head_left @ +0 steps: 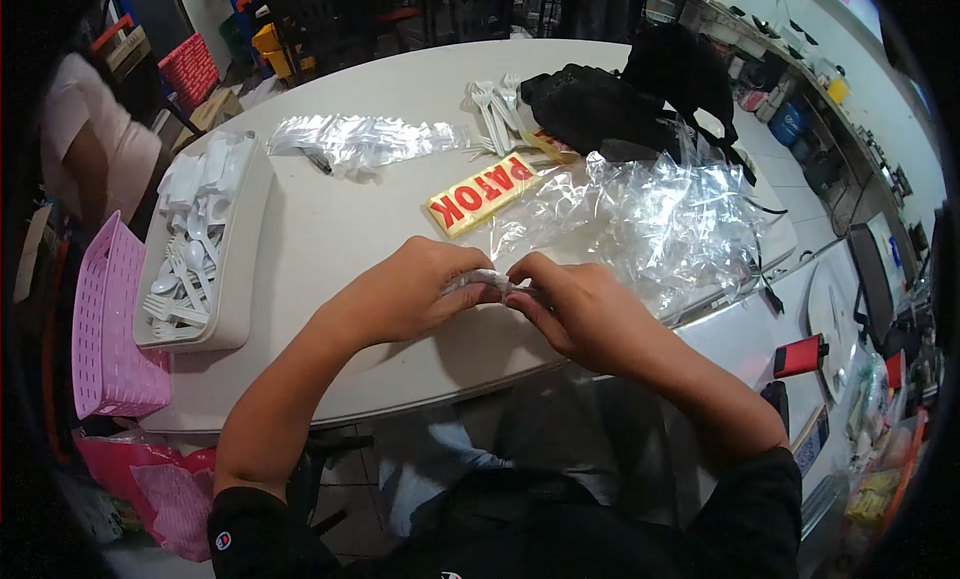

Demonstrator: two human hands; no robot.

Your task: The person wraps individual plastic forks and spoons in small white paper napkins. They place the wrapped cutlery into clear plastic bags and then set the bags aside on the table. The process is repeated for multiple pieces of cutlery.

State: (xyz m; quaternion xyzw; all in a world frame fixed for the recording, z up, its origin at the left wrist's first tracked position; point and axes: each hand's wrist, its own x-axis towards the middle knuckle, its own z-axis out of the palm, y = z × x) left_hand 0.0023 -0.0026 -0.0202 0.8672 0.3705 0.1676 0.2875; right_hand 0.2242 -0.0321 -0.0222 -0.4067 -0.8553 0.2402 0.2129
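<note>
Above the near part of the white table, my left hand pinches a thin, pale bundle between thumb and fingers. My right hand closes on the bundle's other end, with the fingertips of both hands almost touching. Its exact kind is hidden by the fingers; it looks white and partly wrapped in plastic. Just beyond the hands lies a yellow packet with red lettering. To the right spreads a large crumpled transparent plastic bag. Farther back lie white plastic forks and a row of small transparent bags.
At the left, a white bin holds white plastic spoons and forks, beside a pink basket. Black fabric items lie at the back right. A red object rests on the right-hand surface. Another person is at far left.
</note>
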